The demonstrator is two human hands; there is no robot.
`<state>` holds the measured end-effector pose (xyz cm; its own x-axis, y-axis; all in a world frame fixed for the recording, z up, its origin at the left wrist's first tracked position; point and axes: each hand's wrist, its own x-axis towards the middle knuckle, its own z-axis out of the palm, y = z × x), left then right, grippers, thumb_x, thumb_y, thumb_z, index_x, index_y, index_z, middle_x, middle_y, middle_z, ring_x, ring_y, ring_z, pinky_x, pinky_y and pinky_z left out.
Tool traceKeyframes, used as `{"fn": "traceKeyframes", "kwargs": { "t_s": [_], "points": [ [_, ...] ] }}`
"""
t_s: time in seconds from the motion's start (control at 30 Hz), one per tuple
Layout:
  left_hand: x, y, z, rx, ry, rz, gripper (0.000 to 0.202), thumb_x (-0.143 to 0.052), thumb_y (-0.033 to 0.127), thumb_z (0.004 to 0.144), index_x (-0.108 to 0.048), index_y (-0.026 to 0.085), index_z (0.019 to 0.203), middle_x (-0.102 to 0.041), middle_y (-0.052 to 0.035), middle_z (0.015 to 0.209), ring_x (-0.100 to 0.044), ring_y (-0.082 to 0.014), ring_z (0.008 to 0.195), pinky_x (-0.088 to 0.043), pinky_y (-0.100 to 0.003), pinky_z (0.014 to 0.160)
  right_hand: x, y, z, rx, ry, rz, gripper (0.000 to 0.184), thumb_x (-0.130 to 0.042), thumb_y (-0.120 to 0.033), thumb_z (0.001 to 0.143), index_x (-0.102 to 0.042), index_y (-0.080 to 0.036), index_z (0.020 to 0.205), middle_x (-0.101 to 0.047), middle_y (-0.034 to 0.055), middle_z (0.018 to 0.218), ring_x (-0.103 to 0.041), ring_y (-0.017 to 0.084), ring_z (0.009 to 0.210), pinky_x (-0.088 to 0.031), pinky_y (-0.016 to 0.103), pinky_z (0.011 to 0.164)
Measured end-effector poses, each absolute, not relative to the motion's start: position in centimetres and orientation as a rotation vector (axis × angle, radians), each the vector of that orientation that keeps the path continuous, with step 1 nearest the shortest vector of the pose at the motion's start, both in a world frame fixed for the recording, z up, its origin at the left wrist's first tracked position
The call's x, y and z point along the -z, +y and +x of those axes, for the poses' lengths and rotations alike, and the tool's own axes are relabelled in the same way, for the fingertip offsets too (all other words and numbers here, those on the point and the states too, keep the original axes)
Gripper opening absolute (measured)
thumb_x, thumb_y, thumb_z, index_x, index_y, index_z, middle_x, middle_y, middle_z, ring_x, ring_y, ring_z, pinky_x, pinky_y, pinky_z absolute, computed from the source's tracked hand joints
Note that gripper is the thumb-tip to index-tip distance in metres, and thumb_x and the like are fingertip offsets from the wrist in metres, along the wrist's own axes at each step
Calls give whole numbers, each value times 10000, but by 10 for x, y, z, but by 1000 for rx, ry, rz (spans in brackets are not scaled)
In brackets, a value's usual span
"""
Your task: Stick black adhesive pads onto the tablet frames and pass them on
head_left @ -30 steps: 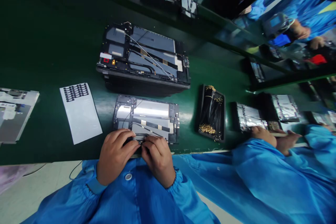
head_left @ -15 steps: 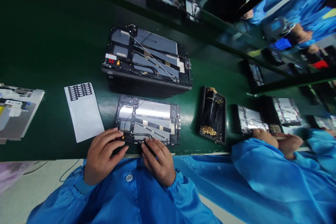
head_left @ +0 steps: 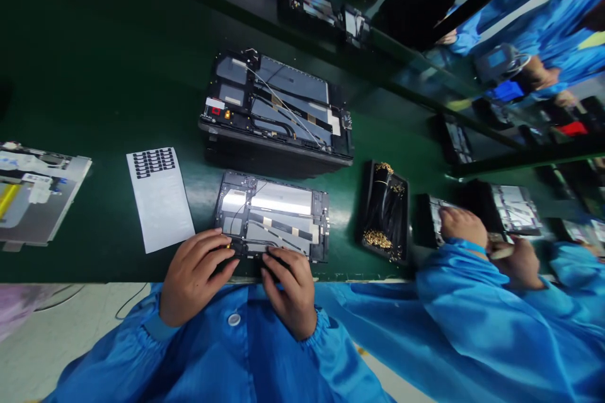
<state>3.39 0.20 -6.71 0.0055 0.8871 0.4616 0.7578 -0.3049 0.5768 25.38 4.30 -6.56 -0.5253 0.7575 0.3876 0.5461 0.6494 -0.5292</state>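
An opened tablet [head_left: 283, 198] lies flat at the table's front edge, with a silver inner face, a black frame and dark ribbon cables. My left hand [head_left: 196, 271] touches its lower left corner, fingers extended and a little apart, thumb away from them. Along the tablet's lower edge, near a thin black cable [head_left: 258, 242], my right hand [head_left: 292, 289] has its fingers bent and the thumb close to the index finger. Its fingertips hide whatever is between them. Just beyond lies a stack of similar opened tablets [head_left: 278, 154].
A white sheet with black stickers [head_left: 163, 208] lies left, past it silver panels [head_left: 59, 201]. On the right stands a black tray [head_left: 404, 220] of black cables with gold ends [head_left: 377, 238]. A co-worker's hands [head_left: 466, 227] work further right. A dark shelf edge [head_left: 520, 152] crosses behind.
The view has shifted slightly, so the table's things appear further right. Both my hands stay at the tablet's lower edge, nearly unmoved. The co-worker's nearer hand has moved onto a device.
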Motion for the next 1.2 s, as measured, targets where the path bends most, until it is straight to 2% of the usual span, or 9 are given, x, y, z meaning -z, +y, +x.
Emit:
{"fn": "traceKeyframes", "kwargs": {
  "t_s": [0.17, 0.37, 0.6, 0.73, 0.87, 0.93, 1.07, 1.2],
  "points": [
    [69, 3, 35, -1166, 1754, 2127, 256, -719, 119, 860, -628, 184, 1090, -702, -79, 1122, -623, -252, 1203, -550, -440, 1014, 60, 45, 246, -487, -2222, -1043, 213, -680, -107, 912, -640, -219, 1088, -680, 79, 1049, -626, 225, 1025, -543, 420, 879],
    [67, 4, 35, -1166, 1766, 2150, 255, -728, 115, 850, -637, 168, 1082, -702, -83, 1110, -627, -251, 1187, -550, -432, 1011, 57, 50, 239, -468, -2240, -1090, 126, -667, -132, 933, -638, -214, 1024, -683, 52, 967, -610, 200, 932, -485, 374, 810],
    [67, 4, 36, -1148, 1772, 2170, 242, -731, 120, 851, -645, 173, 1071, -700, -76, 1099, -628, -248, 1175, -551, -432, 1006, 63, 46, 232, -459, -2131, -1158, 77, -661, -158, 937, -621, -220, 960, -663, 40, 953, -614, 195, 926, -462, 376, 811],
    [67, 4, 35, -1141, 1773, 2169, 223, -726, 123, 853, -655, 166, 1060, -707, -78, 1093, -633, -251, 1177, -552, -429, 1007, 69, 47, 240, -450, -2176, -1086, 142, -675, -138, 923, -634, -223, 1028, -675, 46, 981, -621, 201, 954, -484, 391, 830],
    [69, 5, 36, -1138, 1775, 2167, 222, -714, 133, 863, -657, 183, 1071, -713, -71, 1098, -637, -251, 1180, -557, -426, 999, 72, 50, 252, -309, -2354, -890, 376, -710, -161, 892, -641, -244, 1251, -679, 73, 1043, -624, 230, 1005, -530, 434, 894],
    [69, 3, 39, -1148, 1776, 2156, 217, -709, 138, 868, -656, 191, 1071, -713, -69, 1098, -636, -249, 1181, -554, -426, 1003, 71, 50, 255, -216, -2416, -827, 431, -722, -183, 883, -635, -224, 1303, -679, 88, 1045, -622, 241, 1021, -540, 439, 926],
    [60, -1, 34, -1143, 1754, 2067, 154, -679, 187, 905, -659, 204, 1057, -712, -58, 1106, -634, -220, 1176, -541, -393, 1014, 61, 53, 254, -159, -2470, -768, 387, -712, -196, 897, -653, -197, 1280, -699, 95, 1023, -629, 241, 975, -552, 423, 863],
    [47, 9, -14, -1054, 1865, 2087, 195, -575, 172, 966, -649, 224, 1139, -701, -53, 1197, -611, -197, 1222, -493, -380, 1059, 41, 67, 244, -302, -2541, -692, 260, -665, -189, 935, -674, -163, 1194, -703, 108, 1033, -634, 239, 949, -531, 401, 796]
  ]
}}
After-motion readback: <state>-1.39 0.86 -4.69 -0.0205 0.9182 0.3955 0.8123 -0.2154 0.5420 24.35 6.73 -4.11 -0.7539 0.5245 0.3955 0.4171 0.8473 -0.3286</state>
